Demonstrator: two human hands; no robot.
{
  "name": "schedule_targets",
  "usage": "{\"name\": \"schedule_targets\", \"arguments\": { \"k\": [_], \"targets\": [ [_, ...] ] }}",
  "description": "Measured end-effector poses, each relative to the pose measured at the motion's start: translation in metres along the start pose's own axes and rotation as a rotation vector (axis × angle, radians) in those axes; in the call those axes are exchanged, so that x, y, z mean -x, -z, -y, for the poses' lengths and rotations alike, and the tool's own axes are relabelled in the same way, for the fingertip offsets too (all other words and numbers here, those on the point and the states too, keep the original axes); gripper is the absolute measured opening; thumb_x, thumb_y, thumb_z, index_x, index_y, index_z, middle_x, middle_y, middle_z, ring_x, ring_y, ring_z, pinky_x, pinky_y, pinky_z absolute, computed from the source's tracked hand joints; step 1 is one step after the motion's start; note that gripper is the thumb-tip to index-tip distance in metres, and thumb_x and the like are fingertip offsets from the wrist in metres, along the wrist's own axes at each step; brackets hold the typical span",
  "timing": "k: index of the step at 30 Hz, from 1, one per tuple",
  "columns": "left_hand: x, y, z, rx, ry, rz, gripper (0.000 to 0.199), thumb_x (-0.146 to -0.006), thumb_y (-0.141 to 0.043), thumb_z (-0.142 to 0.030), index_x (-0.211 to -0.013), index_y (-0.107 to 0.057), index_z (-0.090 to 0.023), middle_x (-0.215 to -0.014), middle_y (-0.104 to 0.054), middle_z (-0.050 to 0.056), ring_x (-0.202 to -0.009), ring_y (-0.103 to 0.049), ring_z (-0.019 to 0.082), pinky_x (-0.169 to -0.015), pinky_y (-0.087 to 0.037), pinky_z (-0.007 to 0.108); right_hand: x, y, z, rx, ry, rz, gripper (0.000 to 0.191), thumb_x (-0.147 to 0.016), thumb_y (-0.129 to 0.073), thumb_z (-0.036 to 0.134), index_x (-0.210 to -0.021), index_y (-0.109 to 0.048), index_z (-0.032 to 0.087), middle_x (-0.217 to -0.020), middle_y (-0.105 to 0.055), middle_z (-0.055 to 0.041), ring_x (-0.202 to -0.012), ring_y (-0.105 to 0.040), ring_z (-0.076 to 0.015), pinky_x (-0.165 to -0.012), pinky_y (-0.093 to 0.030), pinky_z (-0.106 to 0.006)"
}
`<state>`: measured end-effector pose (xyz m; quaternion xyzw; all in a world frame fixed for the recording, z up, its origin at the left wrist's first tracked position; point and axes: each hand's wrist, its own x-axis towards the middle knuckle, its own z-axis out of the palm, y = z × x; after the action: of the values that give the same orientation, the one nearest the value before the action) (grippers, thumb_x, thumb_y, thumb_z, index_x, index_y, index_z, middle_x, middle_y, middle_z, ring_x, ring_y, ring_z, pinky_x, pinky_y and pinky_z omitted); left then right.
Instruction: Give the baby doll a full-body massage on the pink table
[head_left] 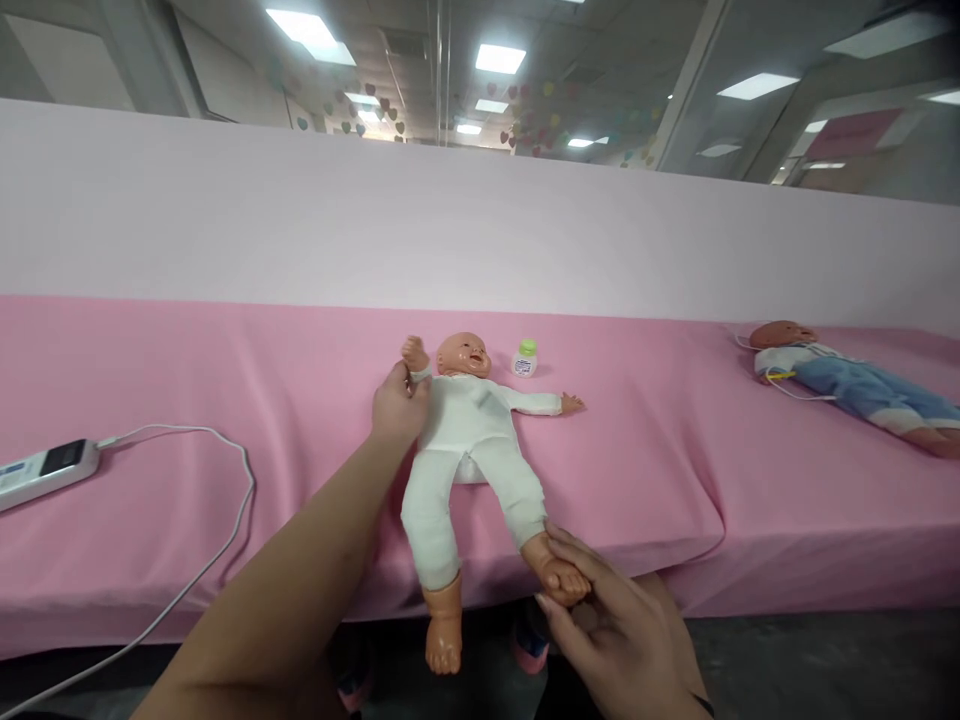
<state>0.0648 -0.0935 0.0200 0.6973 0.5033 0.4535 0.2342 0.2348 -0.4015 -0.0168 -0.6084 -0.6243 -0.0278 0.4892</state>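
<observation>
Probably light and soft-bodied, the baby doll (469, 412) lies face-up on the worktop (637, 440), feet (444, 645) past its near edge — left hand (399, 405) with fingers clamped on a wrist (421, 373), right hand (628, 635) clasping one foot (562, 580). Smooth feet may slip; clothed legs (512, 485) grip better.

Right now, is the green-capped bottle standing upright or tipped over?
Upright: the bottle stands on the pink cloth near the white-clothed doll, with its green cap on top.

White-bodied baby doll (471, 412), supine, perhaps cloth-covered
</observation>
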Motion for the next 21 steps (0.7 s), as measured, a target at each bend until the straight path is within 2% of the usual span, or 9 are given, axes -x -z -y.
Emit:
{"name": "schedule_targets", "arguments": {
  "k": [3,6,10,13,18,21],
  "targets": [
    [0.011,-0.009,-0.016,-0.134,-0.216,0.121,0.038,-0.092,-0.058,-0.023,-0.129,-0.066,-0.024,-0.122,-0.073,0.008,-0.110,-0.068,0.028,-0.097,-0.052,0.038,-0.019,-0.004,0.009,-0.061,-0.060,-0.019,0.043,-0.086,-0.073,0.032,-0.129,-0.073,0.029,-0.121,-0.078,-0.0061,-0.106,-0.078,-0.0300,-0.093,-0.068,-0.041],
    [0.015,-0.016,-0.018,-0.270,-0.370,0.200,0.051,-0.092,-0.054,-0.018,-0.142,-0.061,-0.023,-0.144,-0.064,0.008,-0.134,-0.057,0.028,-0.114,-0.043,0.040,-0.040,-0.013,0.009,-0.135,-0.073,-0.081,0.044,-0.087,-0.073,0.032,-0.131,-0.071,0.025,-0.128,-0.075,-0.0092,-0.115,-0.074,-0.0305,-0.097,-0.066,-0.042],
    [0.014,-0.022,-0.010,-0.444,-0.475,0.308,0.057,-0.094,-0.049,-0.017,-0.151,-0.054,-0.016,-0.156,-0.053,0.011,-0.148,-0.043,0.030,-0.124,-0.031,0.046,-0.071,-0.030,0.002,-0.187,-0.080,-0.113,0.045,-0.089,-0.071,0.032,-0.133,-0.069,0.025,-0.132,-0.073,-0.0093,-0.111,-0.075,-0.0277,-0.089,-0.067,-0.039],
    [0.012,-0.025,-0.007,-0.502,-0.567,0.361,0.057,-0.095,-0.046,-0.015,-0.152,-0.053,-0.017,-0.158,-0.051,0.010,-0.150,-0.040,0.030,-0.126,-0.026,0.049,-0.090,-0.043,-0.005,-0.178,-0.102,-0.081,0.046,-0.088,-0.071,0.033,-0.134,-0.068,0.025,-0.131,-0.073,-0.0089,-0.106,-0.076,-0.0273,-0.082,-0.068,-0.038],
    [0.013,-0.028,-0.006,-0.506,-0.600,0.392,0.059,-0.098,-0.051,-0.025,-0.156,-0.047,-0.018,-0.162,-0.046,0.012,-0.152,-0.037,0.029,-0.128,-0.021,0.049,-0.105,-0.063,-0.013,-0.167,-0.064,-0.018,0.047,-0.091,-0.068,0.035,-0.137,-0.066,0.025,-0.138,-0.069,-0.0087,-0.122,-0.070,-0.0295,-0.097,-0.063,-0.044],
    [0.014,-0.026,-0.006,-0.457,-0.552,0.385,0.058,-0.096,-0.052,-0.025,-0.154,-0.050,-0.019,-0.161,-0.047,0.012,-0.152,-0.038,0.030,-0.128,-0.023,0.049,-0.104,-0.068,-0.011,-0.210,-0.072,0.002,0.047,-0.092,-0.066,0.033,-0.138,-0.064,0.025,-0.143,-0.066,-0.0082,-0.127,-0.067,-0.0286,-0.096,-0.064,-0.041]
  ]
}}
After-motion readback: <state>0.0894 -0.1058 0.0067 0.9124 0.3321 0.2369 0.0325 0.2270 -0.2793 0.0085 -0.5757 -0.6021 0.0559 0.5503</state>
